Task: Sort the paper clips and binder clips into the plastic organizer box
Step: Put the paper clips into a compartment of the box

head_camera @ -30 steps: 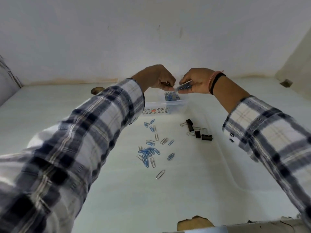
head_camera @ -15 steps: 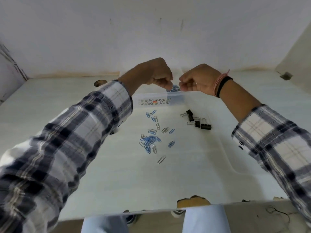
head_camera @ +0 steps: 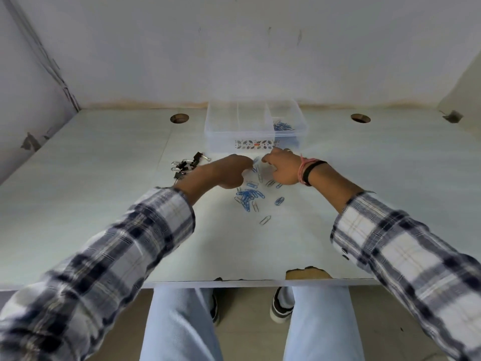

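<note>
Both hands, the left hand (head_camera: pixel 229 175) and right hand (head_camera: pixel 282 169), are down on the table with curled fingers meeting at a blue paper clip (head_camera: pixel 256 160), though who pinches it I cannot tell. Beyond them, the organizer box (head_camera: pixel 234 138) holds blue clips only in its right compartment; loose paper clips (head_camera: pixel 248 196) lie just nearer, binder clips (head_camera: pixel 186 165) left of the left hand, unsorted. Half a second ago both hands were raised over the box.

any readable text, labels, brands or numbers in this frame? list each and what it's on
No text can be read.
Sticker on the front wall of the plastic organizer box: leaf-like pattern with a small red mark in the middle; any lettering is too small and blurred to read.
Paper clips, binder clips, table, sleeves: no markings seen.
</note>
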{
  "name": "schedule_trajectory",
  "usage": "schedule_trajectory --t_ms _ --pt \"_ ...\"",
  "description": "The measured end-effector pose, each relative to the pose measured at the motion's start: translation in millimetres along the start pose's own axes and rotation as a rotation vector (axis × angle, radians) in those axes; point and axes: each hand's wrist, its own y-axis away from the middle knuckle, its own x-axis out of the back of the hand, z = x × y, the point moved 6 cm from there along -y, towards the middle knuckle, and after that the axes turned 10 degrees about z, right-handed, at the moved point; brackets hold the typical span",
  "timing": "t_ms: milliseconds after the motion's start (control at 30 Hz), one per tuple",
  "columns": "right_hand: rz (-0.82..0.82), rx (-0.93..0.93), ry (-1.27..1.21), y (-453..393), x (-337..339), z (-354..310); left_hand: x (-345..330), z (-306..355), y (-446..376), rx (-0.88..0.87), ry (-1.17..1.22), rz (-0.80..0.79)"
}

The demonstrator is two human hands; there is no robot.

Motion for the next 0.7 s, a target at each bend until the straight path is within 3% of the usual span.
schedule_trajectory --t_ms 167,300,400,500,600,700 --pt "0.013 0.038 0.019 -1.5 -7.7 -3.4 -0.4 -6.1 27.8 -0.023 0.232 0.17" --pt "-0.006 0.121 -0.043 0.4 -13.7 -18.1 -1.8 -20.0 39.5 0.066 0.327 0.256" --pt "-0.047 0.222 -0.119 8.9 -8.4 -28.1 -7.1 -26.0 41.0 0.11 0.327 0.162" --pt "-0.012 0.191 -0.209 17.9 6.9 -21.1 -9.5 -27.6 40.4 0.086 0.277 0.016" --pt "0.071 0.092 -0.158 14.0 16.4 -9.0 -1.9 -21.1 28.9 0.06 0.131 -0.001" --pt "-0.017 0.047 -0.05 12.9 5.5 -11.2 -2.9 -11.0 16.1 0.046 0.082 0.007"
